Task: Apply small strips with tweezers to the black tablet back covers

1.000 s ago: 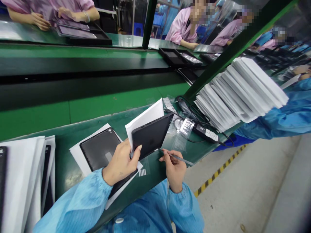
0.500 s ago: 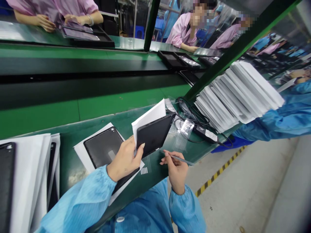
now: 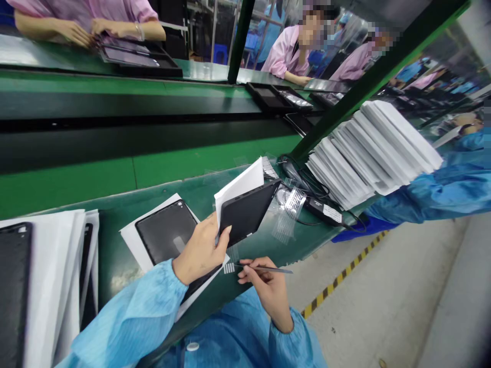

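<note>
tool: the slim grey metal-looking tool (image 3: 280, 270) had left the lower edge of the raised panel and swung down, its tip now at the translucent strip of white bar-shaped labels (image 3: 229, 268); contact could not be told.
meaning: that seemed to put the labels, not the raised panel, at the centre of the work.
right hand: the bare right hand (image 3: 266, 286) pinched the tool between thumb and fingers.
left hand: the bare left hand (image 3: 203, 250) was closed, thumb in front, around the raised, flat black tablet-like panel (image 3: 247, 212) and the folded white paper sheet (image 3: 240, 185) behind it.
raised panel: it was held tilted above the dark green bench (image 3: 111, 245), with one small white mark (image 3: 249, 234) on its lower edge.
lying panel: one flat black panel with a pale patch (image 3: 164, 227) lay on white paper, partly hidden by the left hand.
counts: one tool, one raised panel, one lying panel, two dark corded devices (image 3: 322, 209) at right, two stacks of white paper sleeves (image 3: 376, 148); sleeves overlapped too much to count.
</note>
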The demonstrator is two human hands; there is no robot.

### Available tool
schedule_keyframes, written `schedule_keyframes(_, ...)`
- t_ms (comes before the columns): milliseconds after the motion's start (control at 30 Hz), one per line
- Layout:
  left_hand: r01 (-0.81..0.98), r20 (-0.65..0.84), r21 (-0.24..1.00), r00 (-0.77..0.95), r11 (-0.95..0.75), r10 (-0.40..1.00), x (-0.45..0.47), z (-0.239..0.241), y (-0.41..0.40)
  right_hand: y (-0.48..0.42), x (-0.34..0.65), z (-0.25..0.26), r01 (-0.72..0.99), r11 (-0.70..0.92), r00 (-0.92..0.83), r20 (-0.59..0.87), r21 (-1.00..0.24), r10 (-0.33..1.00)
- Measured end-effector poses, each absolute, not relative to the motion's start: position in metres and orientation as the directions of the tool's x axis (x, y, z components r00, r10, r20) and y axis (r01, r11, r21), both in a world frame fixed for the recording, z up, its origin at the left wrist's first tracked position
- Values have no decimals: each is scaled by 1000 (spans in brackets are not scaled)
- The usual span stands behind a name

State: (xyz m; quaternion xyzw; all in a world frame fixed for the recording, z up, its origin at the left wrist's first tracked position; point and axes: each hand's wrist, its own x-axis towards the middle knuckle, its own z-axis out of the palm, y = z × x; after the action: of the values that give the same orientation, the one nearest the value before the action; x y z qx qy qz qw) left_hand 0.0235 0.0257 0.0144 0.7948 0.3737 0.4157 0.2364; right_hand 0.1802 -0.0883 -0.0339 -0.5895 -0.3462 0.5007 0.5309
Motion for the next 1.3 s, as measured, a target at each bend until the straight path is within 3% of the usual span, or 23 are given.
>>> schedule_keyframes(1300, 382, 515, 671, 376, -635, 770, 24, 18, 26, -87, 178, -38, -127, -221, 198, -243, -967, 949)
